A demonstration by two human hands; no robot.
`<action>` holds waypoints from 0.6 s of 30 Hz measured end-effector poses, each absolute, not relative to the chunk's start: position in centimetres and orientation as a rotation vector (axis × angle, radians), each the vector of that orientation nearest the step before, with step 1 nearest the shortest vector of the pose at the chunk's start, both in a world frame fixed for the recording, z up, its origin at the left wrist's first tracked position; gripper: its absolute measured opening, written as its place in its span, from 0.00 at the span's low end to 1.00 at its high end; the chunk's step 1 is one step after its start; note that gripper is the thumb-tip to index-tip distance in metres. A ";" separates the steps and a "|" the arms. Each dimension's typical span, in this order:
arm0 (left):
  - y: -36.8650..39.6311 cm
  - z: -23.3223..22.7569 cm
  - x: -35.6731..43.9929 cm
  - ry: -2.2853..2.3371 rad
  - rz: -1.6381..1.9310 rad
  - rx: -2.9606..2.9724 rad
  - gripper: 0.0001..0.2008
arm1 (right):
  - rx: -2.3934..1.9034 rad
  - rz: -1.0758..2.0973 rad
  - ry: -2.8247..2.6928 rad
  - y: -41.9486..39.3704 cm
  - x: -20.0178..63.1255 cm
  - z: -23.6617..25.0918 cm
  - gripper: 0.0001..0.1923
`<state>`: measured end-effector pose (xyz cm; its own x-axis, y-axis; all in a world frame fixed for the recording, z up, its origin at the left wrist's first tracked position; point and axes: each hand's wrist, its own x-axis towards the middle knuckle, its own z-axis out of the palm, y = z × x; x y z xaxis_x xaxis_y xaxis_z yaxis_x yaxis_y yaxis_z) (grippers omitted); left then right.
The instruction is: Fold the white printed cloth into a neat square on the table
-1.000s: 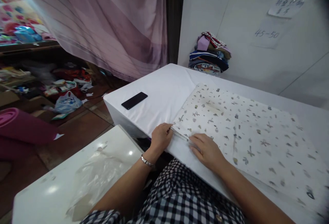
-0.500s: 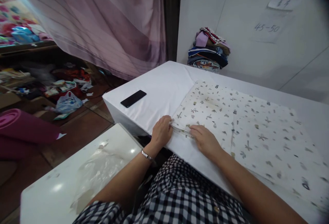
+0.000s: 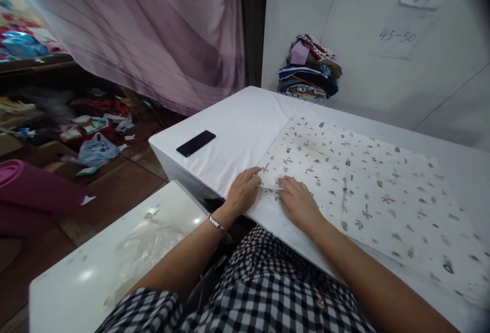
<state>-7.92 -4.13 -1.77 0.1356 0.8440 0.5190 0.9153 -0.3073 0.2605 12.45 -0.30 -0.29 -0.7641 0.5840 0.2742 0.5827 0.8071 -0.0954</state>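
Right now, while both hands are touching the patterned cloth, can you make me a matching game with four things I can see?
Things:
1. phone
2. patterned cloth
3. fabric pile
4. bracelet

Places or states:
A. around the left wrist
B. stacked up near the white wall
C. on the white table, dark side up
D. touched by the left hand and the right hand

Right pairs: 1-C, 2-D, 3-B, 4-A
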 end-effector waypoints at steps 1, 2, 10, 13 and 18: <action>-4.1 -1.7 -7.9 -1.780 -0.903 -2.261 0.08 | -0.904 -0.002 -2.704 -0.4 12.3 -0.2 0.12; -4.0 -1.6 -7.9 -1.786 -0.896 -2.252 0.08 | -0.913 -0.007 -2.706 -0.4 12.2 -0.1 0.11; -4.1 -1.4 -7.9 -1.802 -0.938 -2.265 0.10 | -0.898 -0.044 -2.743 0.0 12.0 -0.8 0.12; -4.3 -1.3 -7.9 -1.863 -1.092 -2.214 0.09 | -0.846 -0.049 -2.728 0.4 11.8 -1.3 0.12; -5.0 -1.0 -7.9 -1.750 -1.024 -2.370 0.12 | -0.790 0.008 -2.681 0.3 11.8 -1.3 0.12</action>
